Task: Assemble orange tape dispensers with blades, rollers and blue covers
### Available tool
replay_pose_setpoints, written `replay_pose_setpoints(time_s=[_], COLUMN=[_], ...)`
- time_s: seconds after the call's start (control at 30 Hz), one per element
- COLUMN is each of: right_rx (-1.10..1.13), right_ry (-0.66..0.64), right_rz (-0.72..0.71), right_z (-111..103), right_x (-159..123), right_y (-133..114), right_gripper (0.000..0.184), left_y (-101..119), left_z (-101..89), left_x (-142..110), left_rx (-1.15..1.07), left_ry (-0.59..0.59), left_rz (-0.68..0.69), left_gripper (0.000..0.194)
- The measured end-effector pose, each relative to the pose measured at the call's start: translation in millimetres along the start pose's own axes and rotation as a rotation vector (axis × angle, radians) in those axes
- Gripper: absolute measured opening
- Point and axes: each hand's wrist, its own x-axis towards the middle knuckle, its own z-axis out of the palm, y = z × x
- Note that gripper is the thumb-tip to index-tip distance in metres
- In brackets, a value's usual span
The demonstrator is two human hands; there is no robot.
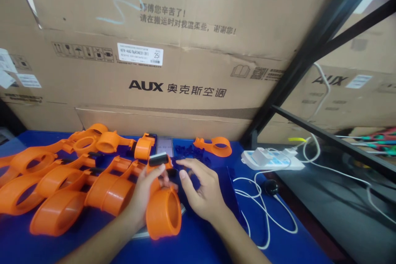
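Observation:
My left hand (145, 192) grips an orange plastic part with a round cup end (163, 213) and a black piece at its top (158, 159). My right hand (201, 192) is beside it, fingers curled, thumb and fingertips pinching at a small black piece (173, 172) near the orange part. Both hands hover over the blue tabletop (198, 243).
Several orange ring-handled parts (58, 181) lie in a heap at the left. One more orange part (216, 145) and small dark pieces (188, 150) sit behind my hands. A white power strip (272, 160) with white cables (262, 202) lies right. Cardboard boxes (173, 49) and a black metal frame (312, 49) stand behind.

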Motion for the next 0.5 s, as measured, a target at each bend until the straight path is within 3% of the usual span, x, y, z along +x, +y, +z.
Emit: replay_pose_setpoints(time_s=[0.3, 0.4, 0.5], right_rx=[0.048, 0.157, 0.181], right_ry=[0.169, 0.142, 0.090], right_rz=[0.119, 0.177, 0.156], right_z=[13.8, 16.7, 19.3], right_x=[-5.3, -7.0, -6.7], right_y=[-3.4, -5.6, -6.1], right_gripper=[0.012, 0.025, 0.021], left_y=[-3.5, -4.8, -6.0], left_z=[4.4, 4.6, 4.5], left_x=[-3.7, -3.5, -2.7], left_rx=[0.082, 0.062, 0.035], left_ry=[-0.009, -0.004, 0.033], left_rz=[0.010, 0.012, 0.033], left_gripper=[0.032, 0.035, 0.032])
